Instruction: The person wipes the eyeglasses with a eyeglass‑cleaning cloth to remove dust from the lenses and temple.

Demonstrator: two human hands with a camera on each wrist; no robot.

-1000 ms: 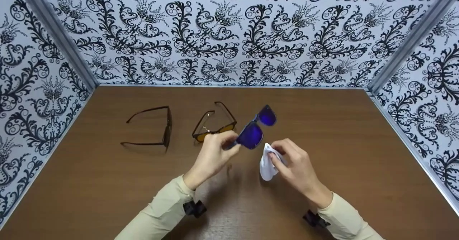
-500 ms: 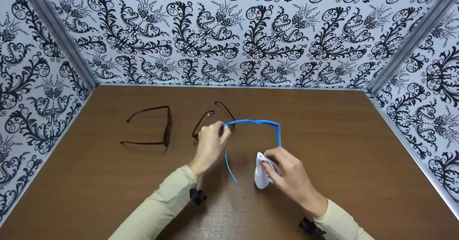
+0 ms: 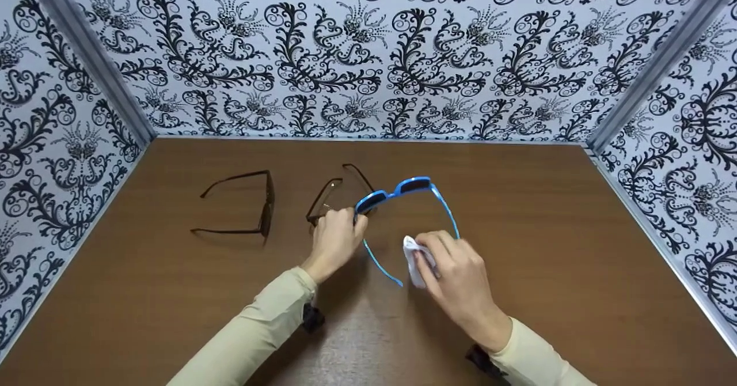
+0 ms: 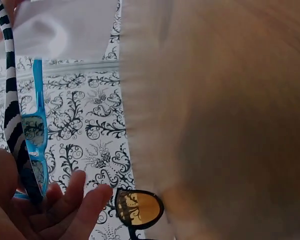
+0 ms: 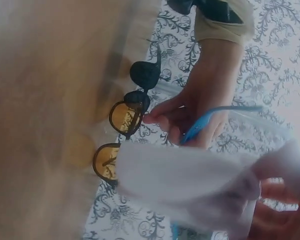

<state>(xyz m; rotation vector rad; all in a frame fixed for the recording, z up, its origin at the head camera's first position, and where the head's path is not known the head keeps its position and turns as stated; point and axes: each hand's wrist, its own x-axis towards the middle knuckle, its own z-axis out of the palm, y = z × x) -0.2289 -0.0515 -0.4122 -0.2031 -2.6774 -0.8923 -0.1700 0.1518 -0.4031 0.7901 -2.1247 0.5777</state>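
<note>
Blue-framed sunglasses (image 3: pixel 416 186) with dark lenses are held up over the table, temples unfolded toward me. My left hand (image 3: pixel 334 239) grips them near the left hinge. Black and white stripes run along one temple (image 4: pixel 11 100) in the left wrist view. My right hand (image 3: pixel 460 276) pinches a bunched white cloth (image 5: pixel 175 172), just below the lenses and apart from them. The other temple ends behind the right fingers; whether they touch it I cannot tell. Glasses with yellow lenses (image 5: pixel 124 120) rest behind my left hand, partly hidden by it in the head view.
Dark-framed glasses (image 3: pixel 268 204) lie unfolded on the left of the brown wooden table (image 3: pixel 547 213). White panels with black scrollwork (image 3: pixel 357 57) enclose the table at the back and both sides.
The blue sunglasses have turned in my left hand, from lenses slanting up right to temples pointing at me. My right hand has shifted slightly left with the cloth.
</note>
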